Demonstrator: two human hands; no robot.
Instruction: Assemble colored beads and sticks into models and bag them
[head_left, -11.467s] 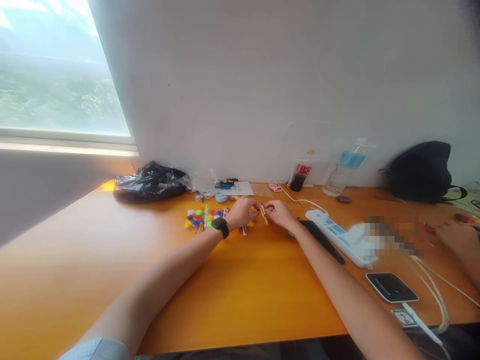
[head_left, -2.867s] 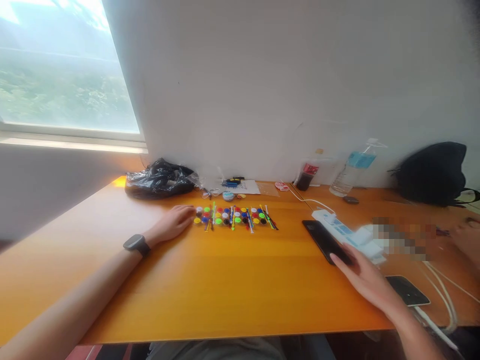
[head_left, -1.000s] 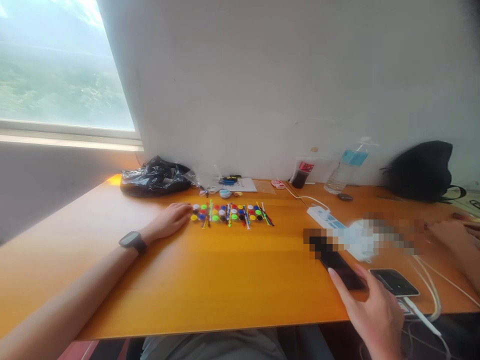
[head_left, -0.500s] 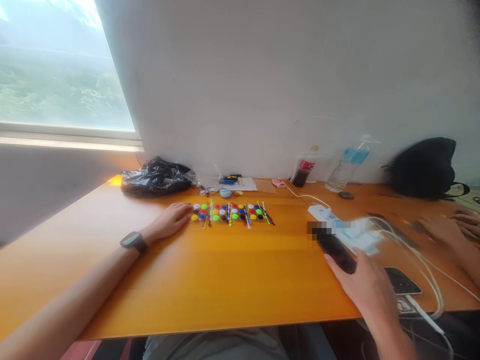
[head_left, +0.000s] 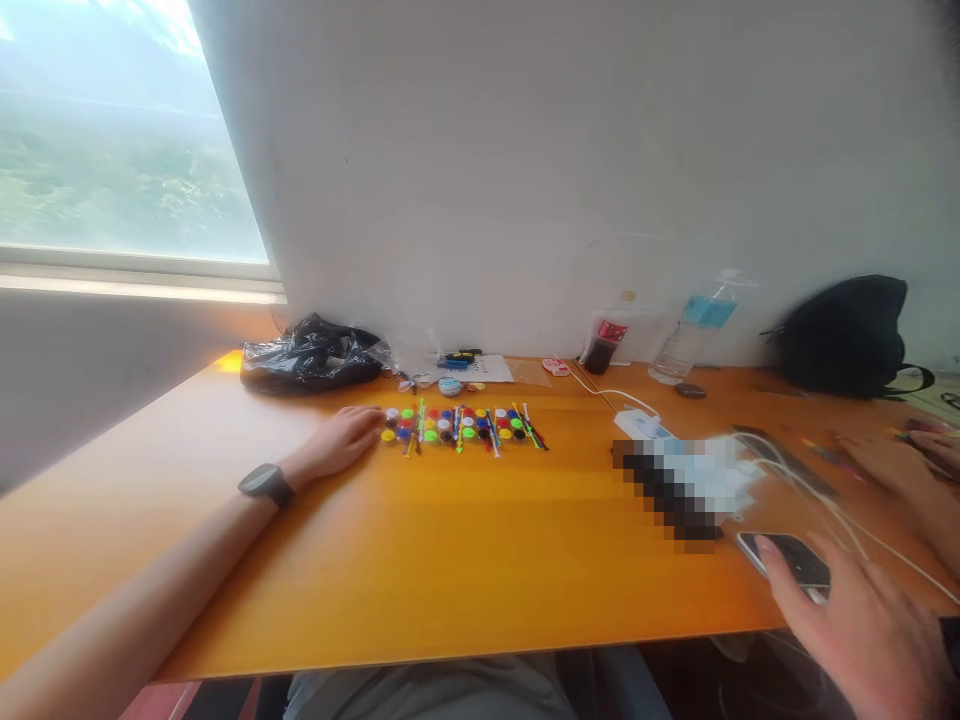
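The thumb and fingers of the right hand (head_left: 862, 625) stand apart over a black-topped, white-edged device (head_left: 787, 555); whether they grip it I cannot tell. Handling this device seems the step in hand, and shifting it would call for a hold on both edges, minding the white plug (head_left: 816, 595) by the thumb. Just beyond lies a pixelated dark slab (head_left: 667, 490) beside the power strip (head_left: 641, 424). The left hand's (head_left: 341, 440) fingers lie together at the paint pots (head_left: 430, 436), contact unclear, with small brushes (head_left: 493, 440) among them.
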